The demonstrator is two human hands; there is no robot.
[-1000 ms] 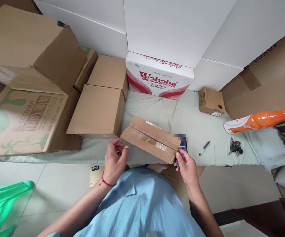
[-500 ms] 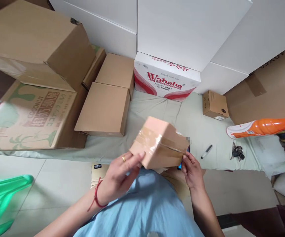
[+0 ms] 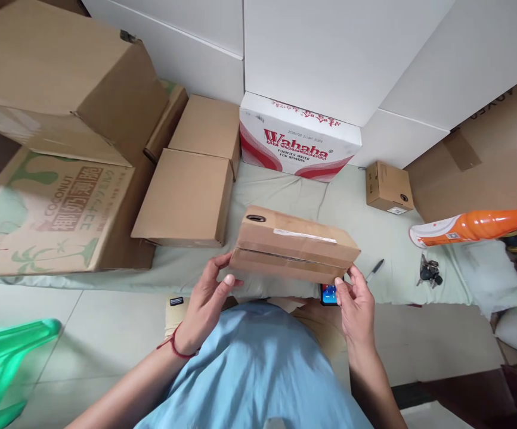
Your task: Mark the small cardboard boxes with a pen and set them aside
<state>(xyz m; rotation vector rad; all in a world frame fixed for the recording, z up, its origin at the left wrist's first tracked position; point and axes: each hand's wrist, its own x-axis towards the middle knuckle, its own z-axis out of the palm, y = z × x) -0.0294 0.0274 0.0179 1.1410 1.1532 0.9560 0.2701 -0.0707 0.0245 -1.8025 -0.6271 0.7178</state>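
Note:
A small brown cardboard box [image 3: 296, 241] is held raised and tilted in front of me, with clear tape along its seam. It bears a white label strip and a dark oval mark on its upper face. My right hand [image 3: 355, 301] grips its lower right corner between thumb and fingers. At the left end my left hand [image 3: 211, 298] has its fingers against the corner and underside, while the thumb stands away from the cardboard. Partly hidden under the right side of the box is a phone [image 3: 328, 295] with a lit screen. Just beyond my right hand lies a pen [image 3: 375, 269].
Plain cartons [image 3: 184, 196] and a printed coconut carton [image 3: 61, 214] stand at left. Behind are a Wahaha water carton [image 3: 300, 140] and a small box [image 3: 389, 187]. An orange bottle [image 3: 477, 227] and keys [image 3: 429, 271] lie right. A green stool [image 3: 12, 357] is on the floor.
The box was turned in my hands: its taped end came up towards me, then swung away, and now the labelled face shows. My left hand went from beside it to touching it.

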